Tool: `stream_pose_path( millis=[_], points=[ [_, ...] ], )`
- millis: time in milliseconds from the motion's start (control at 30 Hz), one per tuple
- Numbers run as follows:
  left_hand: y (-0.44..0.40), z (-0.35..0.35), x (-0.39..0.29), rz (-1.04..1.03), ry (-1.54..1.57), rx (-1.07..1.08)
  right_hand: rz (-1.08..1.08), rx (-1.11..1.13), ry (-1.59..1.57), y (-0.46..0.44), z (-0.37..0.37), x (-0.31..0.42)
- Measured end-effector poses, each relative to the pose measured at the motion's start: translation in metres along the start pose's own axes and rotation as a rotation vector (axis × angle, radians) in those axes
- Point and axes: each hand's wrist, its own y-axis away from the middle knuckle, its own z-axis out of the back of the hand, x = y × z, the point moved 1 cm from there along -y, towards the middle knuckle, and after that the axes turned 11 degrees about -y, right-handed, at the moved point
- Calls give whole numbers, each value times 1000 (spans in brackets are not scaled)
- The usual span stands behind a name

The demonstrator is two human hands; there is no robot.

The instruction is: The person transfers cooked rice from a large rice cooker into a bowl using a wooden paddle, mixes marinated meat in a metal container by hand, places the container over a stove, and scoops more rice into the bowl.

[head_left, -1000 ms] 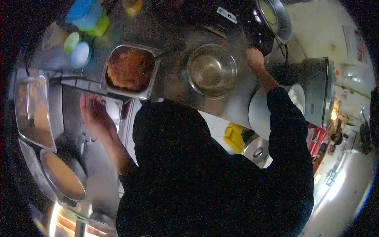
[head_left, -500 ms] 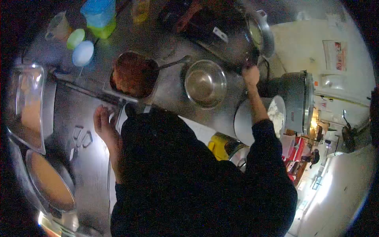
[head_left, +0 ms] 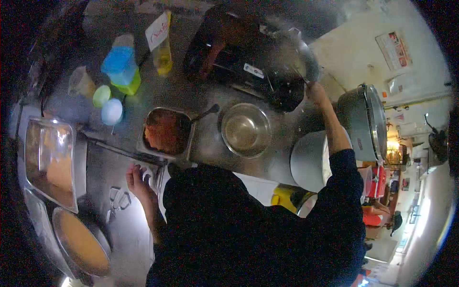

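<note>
My left hand (head_left: 138,181) hovers over the steel counter near a pair of scissors (head_left: 118,200), its fingers loosely bent and apart, with nothing in them. To the right, my right hand (head_left: 315,93) is closed beside a metal pan (head_left: 306,56) on a black stove (head_left: 234,62). A thin dark shape runs from its fingers toward the pan, too blurred to name. Between my hands are a square steel tray (head_left: 189,143) of reddish-brown food with a dark-handled utensil (head_left: 208,112), and a round bowl (head_left: 245,130) that looks clear.
Food trays (head_left: 76,167) and a round container (head_left: 83,241) line the left. Behind are blue and green containers (head_left: 119,67) and a yellow bottle (head_left: 164,57). At right stand a white pot (head_left: 306,158), a big grey pot (head_left: 363,124) and a yellow container (head_left: 287,198) below.
The view has shifted, showing more of the stove and back counter. My right hand has moved up from the stove's front corner to beside the pan. My left hand stays above the left counter.
</note>
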Motion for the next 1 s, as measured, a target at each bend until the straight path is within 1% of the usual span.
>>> stream_pose_path(
  millis=[33, 100, 167, 200, 267, 333, 367, 467, 500, 600, 633, 700, 733, 767, 800, 833, 867, 933, 967, 1000],
  points=[
    [0, -4, -2, 11, -2, -10, -94, 88, -122, 7, 23, 12],
    [-6, -3, 6, 8, -12, -1, -268, 93, -481, 30, 49, 37],
    [-5, -12, 1, 38, -13, -1, -415, -71, -961, 51, 53, 47],
    [-5, -12, -1, 52, -19, -3, -424, -97, -1038, 52, 52, 41],
    [-12, -10, 6, 19, -25, 69, -450, -149, -1200, 57, 46, 25],
    [-13, -17, 3, -17, -37, 107, -511, -225, -1390, 73, 67, 53],
    [-19, -17, 7, 24, -51, 67, -536, -266, -1485, 76, 73, 68],
    [-20, -23, 5, 1, -68, 91, -596, -316, -1528, 85, 53, 76],
    [-25, -20, 13, 15, 12, 121, -558, -217, -1641, 92, 56, 74],
    [-24, -22, 14, 20, -55, 150, -521, -311, -1818, 105, 58, 87],
    [-23, -23, 15, 85, -11, 165, -537, -276, -1791, 106, 54, 84],
    [-16, -32, 19, 93, -31, 222, -572, -225, -1740, 106, 47, 75],
    [-15, -37, 22, 97, -29, 244, -556, -256, -1753, 110, 45, 74],
    [-15, -40, 19, 69, -162, 349, -533, -280, -1764, 112, 45, 78],
    [-11, -43, 20, 111, -127, 406, -516, -297, -1773, 114, 44, 81],
    [-6, -47, 23, 153, -100, 462, -574, -332, -1712, 114, 40, 84],
    [-2, -47, 22, 193, -78, 520, -586, -264, -1754, 116, 37, 81],
    [-13, -48, 41, 101, -199, 451, -587, -133, -1829, 117, 39, 69],
    [-8, -55, 40, 141, -166, 401, -518, -208, -1774, 119, 35, 72],
    [-3, -59, 40, 187, -135, 349, -528, -201, -1778, 116, 35, 72]
  ],
)
